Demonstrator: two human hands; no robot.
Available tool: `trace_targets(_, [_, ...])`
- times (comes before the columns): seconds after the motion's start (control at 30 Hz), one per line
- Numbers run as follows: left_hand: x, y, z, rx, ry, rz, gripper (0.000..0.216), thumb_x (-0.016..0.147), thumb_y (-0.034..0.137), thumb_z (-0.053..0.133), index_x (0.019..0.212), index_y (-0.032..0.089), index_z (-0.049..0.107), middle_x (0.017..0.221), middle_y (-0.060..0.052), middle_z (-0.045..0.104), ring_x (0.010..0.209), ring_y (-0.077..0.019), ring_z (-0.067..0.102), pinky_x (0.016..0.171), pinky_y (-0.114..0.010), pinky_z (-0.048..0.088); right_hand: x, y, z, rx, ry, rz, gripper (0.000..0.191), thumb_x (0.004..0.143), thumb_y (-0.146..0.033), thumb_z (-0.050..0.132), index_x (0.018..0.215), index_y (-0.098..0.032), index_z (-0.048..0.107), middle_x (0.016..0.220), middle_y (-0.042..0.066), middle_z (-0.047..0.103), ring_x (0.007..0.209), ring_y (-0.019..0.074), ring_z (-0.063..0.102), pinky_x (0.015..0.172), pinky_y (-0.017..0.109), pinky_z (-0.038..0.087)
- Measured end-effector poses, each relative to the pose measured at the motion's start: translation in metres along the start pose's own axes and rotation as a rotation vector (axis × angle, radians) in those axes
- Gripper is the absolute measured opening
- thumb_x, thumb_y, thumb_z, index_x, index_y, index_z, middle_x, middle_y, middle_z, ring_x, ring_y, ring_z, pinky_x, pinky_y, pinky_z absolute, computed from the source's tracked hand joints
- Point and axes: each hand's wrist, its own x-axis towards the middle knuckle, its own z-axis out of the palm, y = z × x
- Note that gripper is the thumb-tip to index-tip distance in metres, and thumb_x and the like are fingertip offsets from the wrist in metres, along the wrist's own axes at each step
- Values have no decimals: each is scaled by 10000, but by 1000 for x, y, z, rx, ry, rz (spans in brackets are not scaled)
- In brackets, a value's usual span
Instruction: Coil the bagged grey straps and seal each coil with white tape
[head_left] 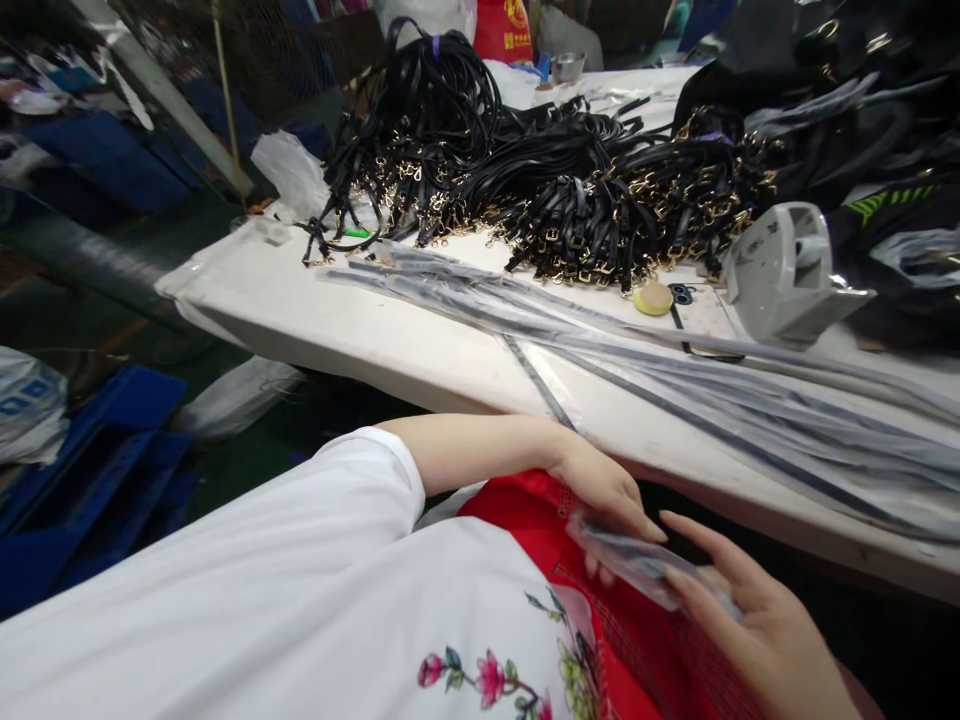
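In front of the red apron at my waist, a small dark strip in clear plastic wrap [634,562] lies between my two hands. My left hand [600,485] curls over its near end, with fingertips showing underneath. The far end sits in my right hand [757,610], closed around it with the thumb and fingers on either side. Motion blur hides exactly what the wrap contains. Just beyond the hands runs the table edge, and long plastic-sleeved dark strips [637,375] lie along the tabletop [420,345].
Black straps with gold buckles and clasps [570,215] are heaped at the back. A grey tape dispenser [787,275], a phone [709,308] and a round yellow tin [653,298] stand at right. Blue crates [97,470] and a plastic bag [236,400] are on the floor at left.
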Motion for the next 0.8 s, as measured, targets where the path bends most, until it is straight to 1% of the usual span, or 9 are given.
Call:
trace_targets(0.1, [-24,5,-7,82,47,-92,281,823,444,686,766,170,687,742,-47,724,736,-205,709,702,-303,576,-12,-1,-13,129,152,57,637,775,-517,681,1334,-230,578,671,14,699,618,227,683,503,262,537])
trace_targets(0.17, [-34,6,-7,116,92,-54,212,797,392,721,764,187,676,721,-17,712,663,-166,683,632,-259,554,-14,0,-17,139,203,54,622,757,-505,701,1304,-222,613,689,30,708,629,243,689,501,273,543])
trace_targets(0.3, [-39,4,0,160,182,52,158,794,330,721,731,190,683,569,30,594,487,-96,546,500,-203,456,-5,5,-23,-36,55,-7,483,771,-543,680,1149,-244,707,867,39,760,747,226,707,638,233,563])
trace_targets(0.4, [-41,5,2,168,215,70,163,795,352,718,763,194,695,561,27,578,496,-107,543,502,-217,454,2,9,-25,-229,-89,-72,370,835,-572,597,885,-238,748,763,8,731,694,194,675,614,198,528])
trace_targets(0.47, [-42,6,2,170,207,49,223,805,406,704,746,191,686,588,13,613,523,-119,571,528,-226,484,3,12,-25,-314,-110,-120,370,887,-557,540,829,-245,732,704,-14,699,646,168,651,585,190,504])
trace_targets(0.53, [-41,7,-1,159,167,5,338,847,494,635,722,183,683,648,-18,667,574,-140,618,574,-241,523,3,14,-23,-389,-36,-217,329,916,-522,528,884,-269,736,777,-30,727,691,155,676,630,184,507])
trace_targets(0.6, [-38,5,-3,98,78,-52,466,902,572,506,768,176,711,725,-55,708,647,-170,666,626,-262,552,3,15,-21,-506,113,-370,282,932,-478,538,969,-281,735,880,-27,756,749,157,699,699,206,509])
trace_targets(0.67, [-32,2,-3,-16,-21,-95,551,932,592,404,859,163,741,773,-83,720,697,-196,693,643,-280,566,1,13,-20,-660,280,-550,275,947,-434,538,1023,-252,729,867,5,756,725,174,691,721,263,492])
trace_targets(0.8, [-20,-6,6,-258,-29,-27,410,890,467,490,887,152,753,743,-80,695,590,-194,659,539,-291,548,1,9,-23,-891,482,-827,345,957,-318,557,1263,-177,632,747,45,717,646,198,650,745,342,449])
